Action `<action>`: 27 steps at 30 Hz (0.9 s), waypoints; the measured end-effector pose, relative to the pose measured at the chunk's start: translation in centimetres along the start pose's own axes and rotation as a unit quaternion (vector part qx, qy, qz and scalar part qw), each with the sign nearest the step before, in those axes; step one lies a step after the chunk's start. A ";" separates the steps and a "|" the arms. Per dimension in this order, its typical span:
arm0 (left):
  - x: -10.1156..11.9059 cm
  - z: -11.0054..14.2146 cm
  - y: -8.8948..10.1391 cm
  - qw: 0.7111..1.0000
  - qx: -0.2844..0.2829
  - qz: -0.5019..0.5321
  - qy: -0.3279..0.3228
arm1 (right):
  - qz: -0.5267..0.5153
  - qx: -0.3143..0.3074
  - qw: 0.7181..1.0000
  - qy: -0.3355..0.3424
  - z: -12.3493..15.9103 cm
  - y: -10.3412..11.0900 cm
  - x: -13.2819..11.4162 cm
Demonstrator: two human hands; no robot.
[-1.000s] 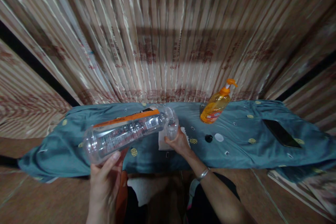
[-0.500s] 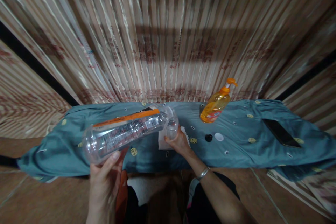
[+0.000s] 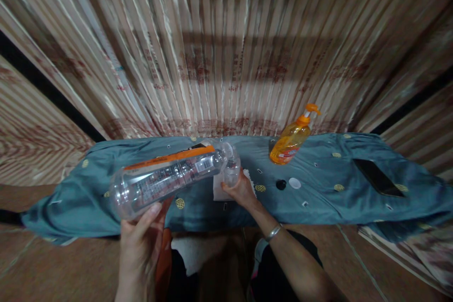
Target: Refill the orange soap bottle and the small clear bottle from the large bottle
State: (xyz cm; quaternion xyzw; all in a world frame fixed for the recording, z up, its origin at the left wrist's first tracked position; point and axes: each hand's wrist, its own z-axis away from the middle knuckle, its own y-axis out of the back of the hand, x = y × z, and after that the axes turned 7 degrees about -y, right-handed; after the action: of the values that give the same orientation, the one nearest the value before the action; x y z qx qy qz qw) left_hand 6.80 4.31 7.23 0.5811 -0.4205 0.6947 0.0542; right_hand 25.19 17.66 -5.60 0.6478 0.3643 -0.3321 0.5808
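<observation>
My left hand [image 3: 145, 226] is closed round the lower part of a large clear plastic bottle [image 3: 170, 177] with an orange-edged label. The bottle lies tilted on its side in the air, its neck pointing right and slightly up. At its mouth is a small clear container [image 3: 232, 170], which my right hand [image 3: 242, 191] grips. The two mouths overlap from this angle; whether they touch I cannot tell. Beneath the right hand a white cloth or tissue [image 3: 220, 192] lies on the table, partly covered.
On the teal patterned tablecloth [image 3: 325, 203] a pump bottle [image 3: 290, 141] of orange liquid stands to the right. A black cap [image 3: 281, 184] and a white cap [image 3: 295, 183] lie in front of it. Farther right is a dark phone [image 3: 378, 178]. A striped curtain [image 3: 226, 56] hangs behind.
Almost nothing differs. Both hands keep their hold, and the large bottle has shifted very slightly left; the whole view has moved by a few pixels.
</observation>
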 end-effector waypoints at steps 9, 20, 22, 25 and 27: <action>-0.1 0.0 -0.2 1.000 -0.001 -0.003 0.000 | -0.004 0.005 1.000 0.010 0.0 0.0 0.1; -0.2 -0.1 -0.1 1.000 0.008 -0.003 0.004 | -0.009 0.004 1.000 0.005 0.0 -0.1 0.1; -0.2 -0.1 -0.1 1.000 0.009 -0.003 0.006 | -0.010 0.004 1.000 0.008 0.0 -0.1 0.2; -0.1 -0.1 -0.2 1.000 0.011 -0.003 0.006 | -0.015 0.001 1.000 0.012 -0.1 -0.1 0.3; 0.0 -0.1 -0.2 1.000 0.011 -0.006 0.007 | -0.019 0.000 1.000 0.010 -0.1 -0.2 0.3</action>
State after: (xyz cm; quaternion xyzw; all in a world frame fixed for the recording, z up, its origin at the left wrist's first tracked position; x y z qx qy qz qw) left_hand 6.79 4.50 7.30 0.5791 -0.4091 0.7030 0.0545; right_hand 25.20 17.78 -5.93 0.6444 0.3822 -0.3364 0.5706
